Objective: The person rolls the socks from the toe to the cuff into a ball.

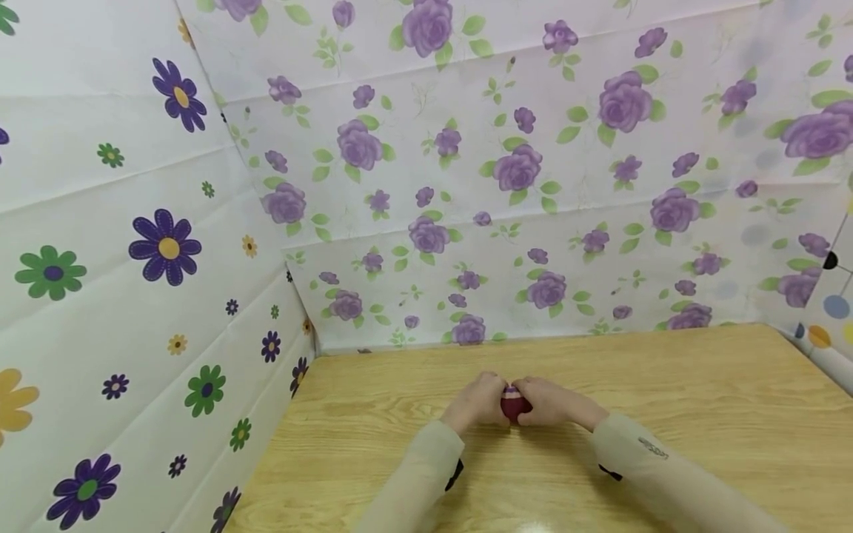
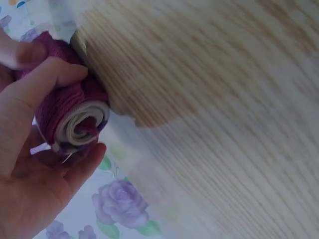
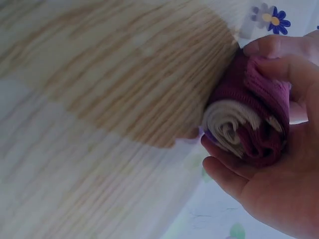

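A maroon sock [image 1: 514,406], rolled into a tight bundle with white and purple bands, is held between both hands near the middle of the table. My left hand [image 1: 481,400] grips one end, its thumb over the knit and its fingers beneath in the left wrist view. The opposite end is gripped by my right hand [image 1: 548,402], with the thumb pressing a fold of the knit. White spiralled layers show at the end of the rolled sock [image 2: 82,124] in the left wrist view. From the right wrist, the sock [image 3: 244,124] shows white and maroon coils.
A wood-grain table [image 1: 373,400] lies beneath the hands. Behind it hangs a white sheet [image 1: 480,178] printed with purple roses, and a daisy-patterned sheet [image 1: 126,192] borders the left side. Another sheet with coloured dots [image 1: 836,305] edges the right.
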A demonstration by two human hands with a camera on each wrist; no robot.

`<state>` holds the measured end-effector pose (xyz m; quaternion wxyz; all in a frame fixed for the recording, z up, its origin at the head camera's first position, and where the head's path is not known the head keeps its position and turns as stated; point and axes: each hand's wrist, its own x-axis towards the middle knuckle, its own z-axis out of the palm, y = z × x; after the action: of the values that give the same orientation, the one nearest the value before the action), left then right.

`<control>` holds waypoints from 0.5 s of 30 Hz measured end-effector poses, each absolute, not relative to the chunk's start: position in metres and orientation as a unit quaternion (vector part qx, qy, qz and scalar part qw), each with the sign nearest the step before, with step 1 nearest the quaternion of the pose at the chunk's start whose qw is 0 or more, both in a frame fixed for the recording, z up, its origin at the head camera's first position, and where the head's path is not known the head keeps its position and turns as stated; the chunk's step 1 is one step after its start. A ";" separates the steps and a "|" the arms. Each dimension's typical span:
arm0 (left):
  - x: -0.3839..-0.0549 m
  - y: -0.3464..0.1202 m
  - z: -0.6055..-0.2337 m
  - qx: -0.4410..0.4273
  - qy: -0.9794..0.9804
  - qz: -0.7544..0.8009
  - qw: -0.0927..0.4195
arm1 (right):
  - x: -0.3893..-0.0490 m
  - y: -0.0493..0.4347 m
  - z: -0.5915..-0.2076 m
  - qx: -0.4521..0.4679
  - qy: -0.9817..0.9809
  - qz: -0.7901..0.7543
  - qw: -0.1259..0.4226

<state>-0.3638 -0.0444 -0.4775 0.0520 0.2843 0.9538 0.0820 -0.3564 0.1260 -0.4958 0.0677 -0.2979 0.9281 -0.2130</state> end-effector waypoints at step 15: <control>-0.369 -0.069 -0.474 0.316 0.901 0.249 0.162 | -0.352 0.137 -0.487 -0.335 0.892 -0.293 0.080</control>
<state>-0.3688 -0.0693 -0.4741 0.1624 0.3159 0.9009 0.2493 -0.3522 0.1367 -0.4870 0.0803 -0.3350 0.8918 -0.2934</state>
